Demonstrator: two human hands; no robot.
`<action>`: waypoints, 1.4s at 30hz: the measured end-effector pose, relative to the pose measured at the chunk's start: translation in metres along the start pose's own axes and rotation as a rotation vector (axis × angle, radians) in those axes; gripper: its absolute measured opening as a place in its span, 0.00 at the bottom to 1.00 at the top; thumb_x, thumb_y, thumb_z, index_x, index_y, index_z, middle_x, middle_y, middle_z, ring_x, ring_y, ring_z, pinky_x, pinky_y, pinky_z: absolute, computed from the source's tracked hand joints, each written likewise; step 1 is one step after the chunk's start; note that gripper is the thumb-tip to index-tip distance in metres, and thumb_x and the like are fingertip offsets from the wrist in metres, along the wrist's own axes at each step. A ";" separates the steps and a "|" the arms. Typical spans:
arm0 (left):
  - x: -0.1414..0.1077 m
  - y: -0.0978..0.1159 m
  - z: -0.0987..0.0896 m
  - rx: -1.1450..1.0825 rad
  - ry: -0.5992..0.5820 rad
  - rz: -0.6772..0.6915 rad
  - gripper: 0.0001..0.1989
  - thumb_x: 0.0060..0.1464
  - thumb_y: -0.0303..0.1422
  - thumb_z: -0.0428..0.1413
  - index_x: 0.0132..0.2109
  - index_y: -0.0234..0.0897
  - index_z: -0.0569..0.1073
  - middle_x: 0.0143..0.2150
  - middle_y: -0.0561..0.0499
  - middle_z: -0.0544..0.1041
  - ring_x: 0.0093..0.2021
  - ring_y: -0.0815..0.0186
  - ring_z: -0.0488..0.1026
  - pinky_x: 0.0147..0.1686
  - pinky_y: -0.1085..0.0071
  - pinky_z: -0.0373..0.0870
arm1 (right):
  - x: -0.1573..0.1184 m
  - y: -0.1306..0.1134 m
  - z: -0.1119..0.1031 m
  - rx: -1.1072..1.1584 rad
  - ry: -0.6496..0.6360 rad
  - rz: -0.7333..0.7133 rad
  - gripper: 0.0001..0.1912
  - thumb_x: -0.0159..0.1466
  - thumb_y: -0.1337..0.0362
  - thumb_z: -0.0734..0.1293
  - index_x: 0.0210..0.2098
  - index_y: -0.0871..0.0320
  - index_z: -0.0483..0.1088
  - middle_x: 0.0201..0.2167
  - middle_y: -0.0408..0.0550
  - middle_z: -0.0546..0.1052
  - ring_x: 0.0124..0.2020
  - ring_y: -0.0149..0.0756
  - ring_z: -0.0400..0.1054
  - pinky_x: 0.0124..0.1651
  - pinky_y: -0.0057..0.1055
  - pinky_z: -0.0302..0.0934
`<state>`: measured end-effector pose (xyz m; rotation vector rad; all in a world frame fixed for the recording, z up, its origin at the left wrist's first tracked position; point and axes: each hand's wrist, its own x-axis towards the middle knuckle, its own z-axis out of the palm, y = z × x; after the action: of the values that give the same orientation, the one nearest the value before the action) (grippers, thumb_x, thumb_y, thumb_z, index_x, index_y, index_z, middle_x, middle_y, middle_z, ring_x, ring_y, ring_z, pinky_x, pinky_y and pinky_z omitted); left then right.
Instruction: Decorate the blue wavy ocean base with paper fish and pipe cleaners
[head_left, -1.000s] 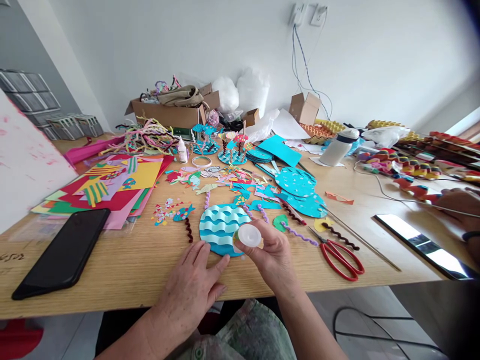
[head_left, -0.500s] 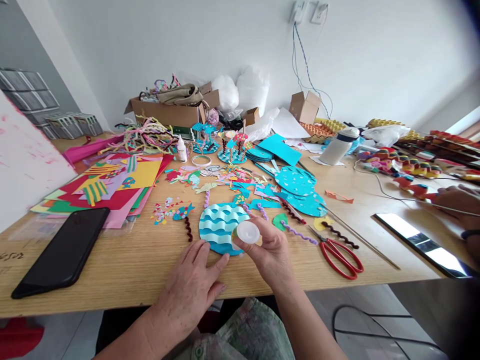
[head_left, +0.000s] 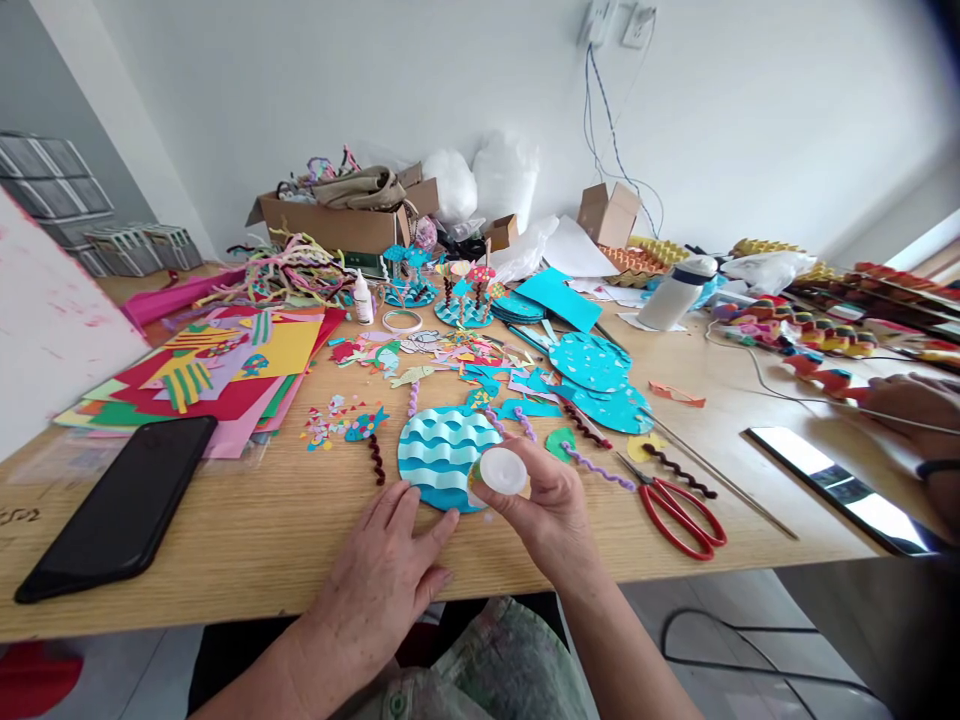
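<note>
A round blue disc (head_left: 435, 495) with pale wavy paper strips (head_left: 442, 449) lies on the table near its front edge. My left hand (head_left: 386, 555) rests at the lower left of the disc, fingers spread and fingertips at its rim. In my right hand (head_left: 544, 505) is a small bottle (head_left: 502, 473), tilted with its round whitish base toward me, over the right side of the disc; its tip is hidden. A spotted paper fish (head_left: 365, 424) on a brown twisted stem (head_left: 376, 459) lies left of the disc.
Red-handled scissors (head_left: 684, 515) and a thin rod (head_left: 724, 475) lie to the right, with a phone (head_left: 844, 490) beyond. Another person's hand (head_left: 919, 408) is at the right edge. A black phone (head_left: 120, 505) and coloured paper (head_left: 292, 348) are at the left.
My right hand and the bottle have moved slightly to the right along the disc. My left hand has stayed at the disc's rim.
</note>
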<state>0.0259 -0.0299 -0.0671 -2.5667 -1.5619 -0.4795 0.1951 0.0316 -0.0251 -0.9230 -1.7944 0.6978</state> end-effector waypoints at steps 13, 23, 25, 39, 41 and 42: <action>0.000 -0.001 0.001 -0.005 -0.003 0.003 0.24 0.46 0.30 0.59 0.52 0.42 0.68 0.51 0.40 0.64 0.53 0.48 0.61 0.48 0.49 0.65 | 0.000 -0.003 -0.005 -0.029 0.016 0.027 0.05 0.55 0.62 0.68 0.28 0.56 0.67 0.25 0.40 0.71 0.28 0.32 0.64 0.40 0.32 0.59; -0.002 -0.002 0.002 0.019 0.024 0.022 0.24 0.47 0.30 0.58 0.53 0.42 0.67 0.50 0.39 0.64 0.52 0.48 0.62 0.47 0.50 0.66 | -0.002 -0.005 -0.011 -0.053 -0.051 0.053 0.07 0.55 0.62 0.68 0.27 0.56 0.66 0.25 0.39 0.70 0.29 0.32 0.64 0.41 0.31 0.58; -0.002 -0.002 0.003 0.017 0.025 0.014 0.23 0.47 0.30 0.58 0.53 0.43 0.67 0.50 0.40 0.64 0.52 0.49 0.61 0.47 0.50 0.65 | -0.002 -0.005 -0.011 -0.058 -0.052 0.053 0.07 0.55 0.61 0.68 0.28 0.56 0.66 0.26 0.39 0.71 0.29 0.32 0.65 0.41 0.32 0.58; -0.001 -0.002 0.004 -0.001 0.031 0.006 0.23 0.47 0.31 0.59 0.52 0.43 0.68 0.49 0.40 0.66 0.52 0.48 0.62 0.47 0.50 0.65 | -0.003 -0.006 -0.010 -0.095 -0.068 0.078 0.06 0.56 0.61 0.67 0.27 0.56 0.66 0.25 0.41 0.70 0.27 0.32 0.63 0.31 0.27 0.57; -0.001 -0.002 0.003 0.012 0.033 0.015 0.24 0.46 0.31 0.60 0.52 0.42 0.68 0.49 0.38 0.66 0.51 0.47 0.63 0.46 0.50 0.66 | -0.003 -0.006 -0.010 -0.093 -0.075 0.080 0.06 0.56 0.61 0.67 0.28 0.56 0.67 0.25 0.41 0.71 0.28 0.32 0.64 0.32 0.26 0.57; -0.001 -0.002 0.003 0.016 0.033 0.017 0.24 0.46 0.31 0.60 0.52 0.42 0.68 0.49 0.38 0.66 0.51 0.47 0.63 0.46 0.50 0.66 | -0.003 -0.005 -0.009 -0.088 -0.079 0.078 0.06 0.56 0.61 0.67 0.28 0.56 0.67 0.26 0.41 0.71 0.29 0.32 0.64 0.32 0.27 0.57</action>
<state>0.0246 -0.0289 -0.0705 -2.5451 -1.5254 -0.5028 0.2031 0.0267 -0.0192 -1.0420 -1.8794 0.7178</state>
